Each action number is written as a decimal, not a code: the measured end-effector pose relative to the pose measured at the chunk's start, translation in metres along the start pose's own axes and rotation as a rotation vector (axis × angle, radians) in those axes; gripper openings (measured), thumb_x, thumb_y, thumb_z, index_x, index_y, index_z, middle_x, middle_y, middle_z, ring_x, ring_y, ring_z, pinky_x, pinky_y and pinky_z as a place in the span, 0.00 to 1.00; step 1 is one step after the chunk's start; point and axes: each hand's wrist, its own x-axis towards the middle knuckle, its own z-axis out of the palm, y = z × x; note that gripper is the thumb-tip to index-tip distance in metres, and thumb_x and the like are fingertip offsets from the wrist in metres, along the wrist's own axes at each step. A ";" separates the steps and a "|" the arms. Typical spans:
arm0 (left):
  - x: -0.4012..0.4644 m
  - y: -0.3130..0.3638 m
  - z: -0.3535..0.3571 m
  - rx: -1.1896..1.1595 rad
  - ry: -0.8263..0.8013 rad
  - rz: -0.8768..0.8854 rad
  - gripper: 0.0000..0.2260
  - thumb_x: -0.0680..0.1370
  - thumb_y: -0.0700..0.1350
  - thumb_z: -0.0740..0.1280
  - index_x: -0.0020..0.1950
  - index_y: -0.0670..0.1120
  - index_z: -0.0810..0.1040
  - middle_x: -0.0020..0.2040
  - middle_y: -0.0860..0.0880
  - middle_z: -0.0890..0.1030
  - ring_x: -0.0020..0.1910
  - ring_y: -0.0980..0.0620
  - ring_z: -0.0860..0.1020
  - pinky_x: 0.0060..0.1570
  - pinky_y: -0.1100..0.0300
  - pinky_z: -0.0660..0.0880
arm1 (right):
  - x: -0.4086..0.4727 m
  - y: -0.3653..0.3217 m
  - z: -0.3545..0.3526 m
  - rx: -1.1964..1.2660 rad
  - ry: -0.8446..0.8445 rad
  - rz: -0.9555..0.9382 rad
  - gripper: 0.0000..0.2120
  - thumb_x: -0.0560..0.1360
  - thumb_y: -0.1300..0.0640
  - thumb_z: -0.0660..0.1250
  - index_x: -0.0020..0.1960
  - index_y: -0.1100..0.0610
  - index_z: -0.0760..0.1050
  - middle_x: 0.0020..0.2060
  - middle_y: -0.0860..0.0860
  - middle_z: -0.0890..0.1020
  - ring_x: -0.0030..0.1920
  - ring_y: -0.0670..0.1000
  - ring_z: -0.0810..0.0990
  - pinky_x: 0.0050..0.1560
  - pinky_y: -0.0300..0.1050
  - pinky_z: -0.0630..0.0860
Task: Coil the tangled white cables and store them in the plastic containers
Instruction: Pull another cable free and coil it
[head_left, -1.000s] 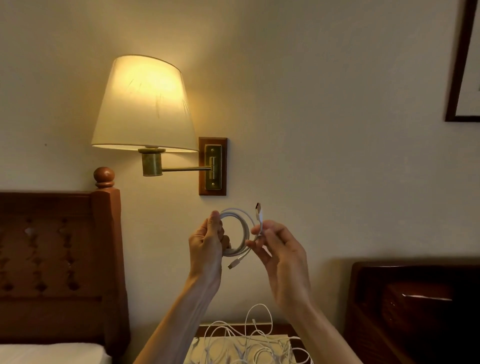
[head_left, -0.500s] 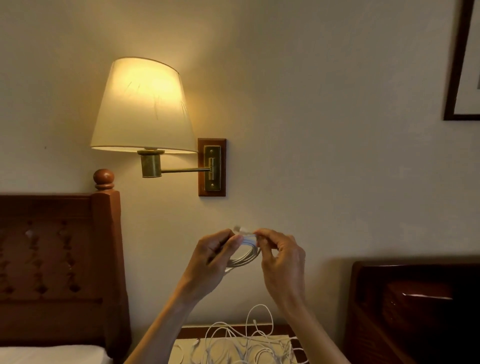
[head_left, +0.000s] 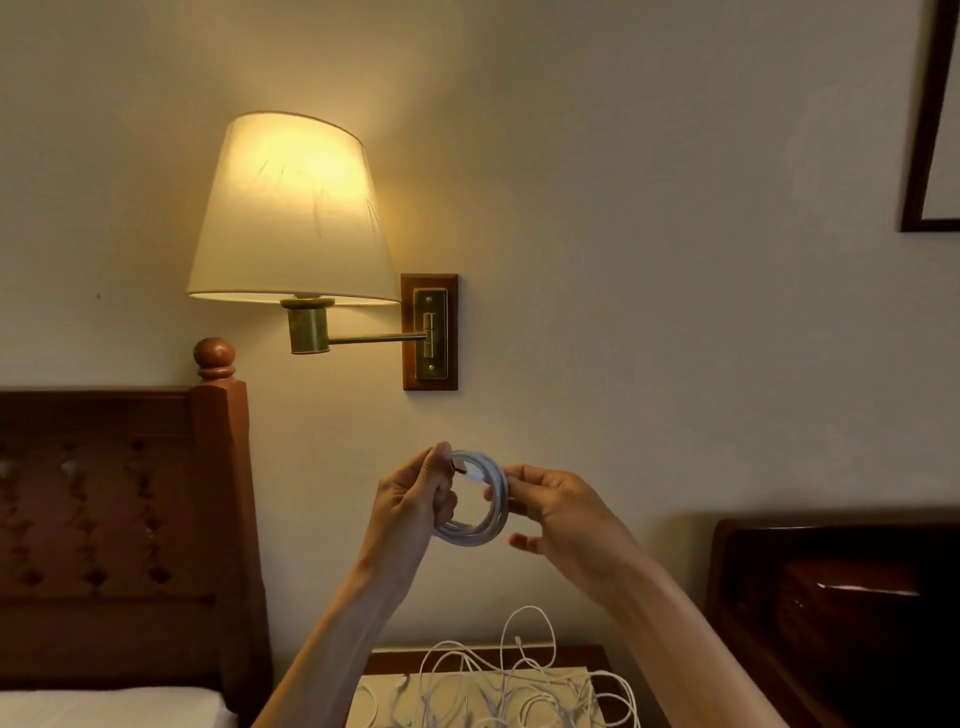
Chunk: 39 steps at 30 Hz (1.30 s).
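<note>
On the far left is a wooden headboard (head_left: 119, 519) with a bit of white bedding (head_left: 104, 706) under it. Next comes a lit wall lamp (head_left: 293, 213) on a brass arm. Below the lamp, the left hand (head_left: 413, 506) is held up in the air, and its thumb and fingers pinch the top left side of a coiled white cable (head_left: 480, 512). The cable is wound into a small, neat ring, and a plug end pokes out near the top. The right hand (head_left: 563, 512) holds the right side of the ring between its thumb and fingers, so both hands are closed on the same coil. Under the hands, a pile of tangled white cables (head_left: 509, 686) lies loose on a pale cloth (head_left: 374, 699) on a small table (head_left: 395, 657). So one cable looks almost done, but it is not put away yet, and the pile is yet to be coiled. No plastic containers can be seen here. To the right is dark wooden furniture (head_left: 831, 597), and a picture frame (head_left: 922, 124) hangs in the top corner.
</note>
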 end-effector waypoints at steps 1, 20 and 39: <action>0.000 -0.001 -0.001 0.025 0.008 0.007 0.15 0.78 0.49 0.61 0.32 0.50 0.76 0.27 0.51 0.63 0.27 0.55 0.61 0.31 0.59 0.59 | -0.002 0.000 0.000 0.050 -0.022 0.028 0.16 0.82 0.53 0.56 0.51 0.56 0.82 0.49 0.52 0.84 0.57 0.52 0.79 0.54 0.50 0.72; -0.026 -0.025 0.021 -0.050 0.379 -0.347 0.16 0.78 0.55 0.62 0.58 0.46 0.78 0.54 0.47 0.82 0.51 0.48 0.80 0.45 0.53 0.79 | 0.004 0.008 -0.008 0.396 0.124 -0.078 0.10 0.77 0.59 0.64 0.47 0.61 0.83 0.38 0.54 0.81 0.44 0.52 0.78 0.55 0.48 0.76; -0.018 -0.014 0.006 -0.276 -0.072 -0.384 0.15 0.73 0.46 0.59 0.43 0.44 0.84 0.44 0.45 0.77 0.44 0.47 0.69 0.44 0.53 0.66 | 0.002 0.016 0.005 0.474 0.185 0.047 0.08 0.76 0.60 0.67 0.48 0.64 0.82 0.35 0.53 0.81 0.37 0.48 0.79 0.40 0.41 0.78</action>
